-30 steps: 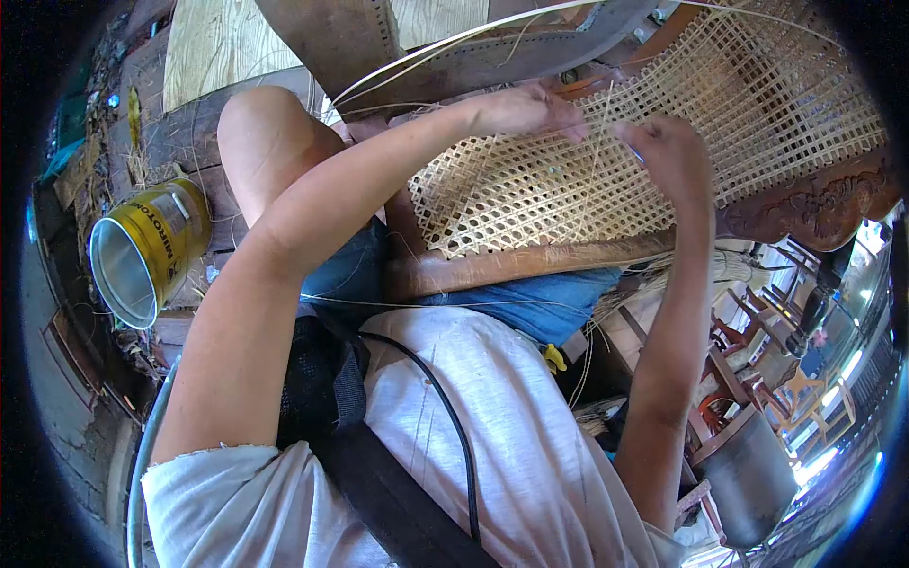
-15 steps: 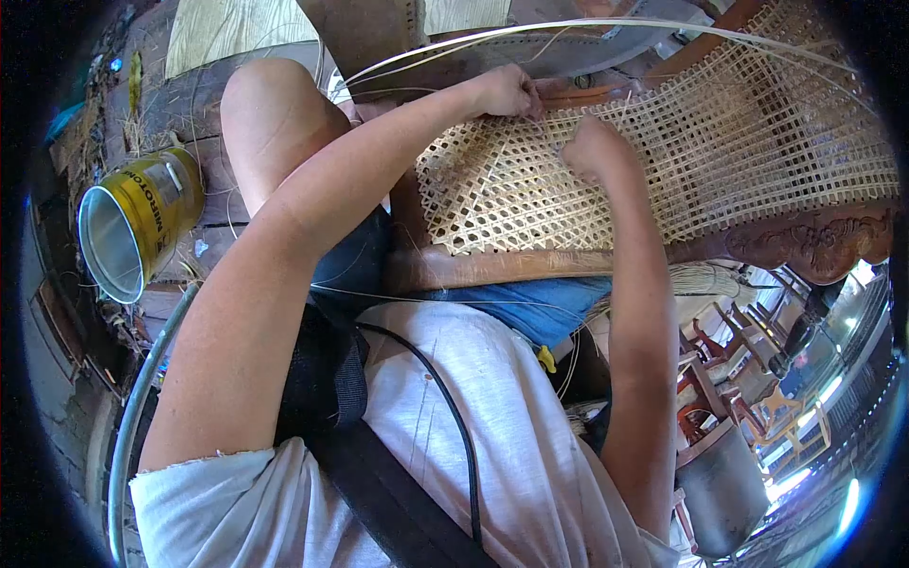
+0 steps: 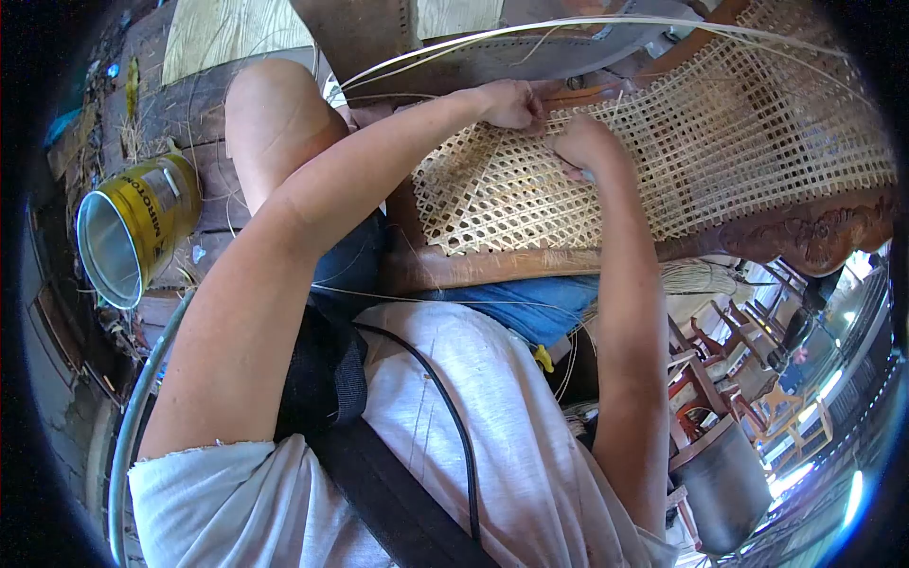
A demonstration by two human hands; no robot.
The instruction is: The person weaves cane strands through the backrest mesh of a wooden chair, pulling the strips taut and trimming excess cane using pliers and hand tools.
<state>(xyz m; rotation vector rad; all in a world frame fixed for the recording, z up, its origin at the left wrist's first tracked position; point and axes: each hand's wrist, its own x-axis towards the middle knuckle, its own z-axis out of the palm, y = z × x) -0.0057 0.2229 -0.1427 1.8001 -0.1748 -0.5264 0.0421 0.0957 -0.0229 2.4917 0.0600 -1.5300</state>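
Note:
A woven cane panel (image 3: 511,194) is set in a carved brown wooden chair frame (image 3: 511,270) lying across my lap. My left hand (image 3: 514,104) is closed at the panel's far edge, its fingertips pinched together against the weave. What they pinch is too small to make out. Close beside it, my right hand (image 3: 587,147) is curled into a fist over the weave. A small pale bit shows under its fingers, but I cannot tell what it is. Long loose cane strands (image 3: 568,23) arch over the far side of the frame.
A yellow metal bucket (image 3: 156,213) lies tipped on the wooden planks at left, with a hose (image 3: 142,407) near it. Wooden chairs (image 3: 729,336) and a dark drum-shaped object (image 3: 720,488) stand at lower right. A bundle of cane (image 3: 705,276) lies below the frame.
My left hand has shifted slightly down and right along the panel's edge. My right hand has moved slightly left, closer to it, with its fist turned. The panel appears almost unmoved.

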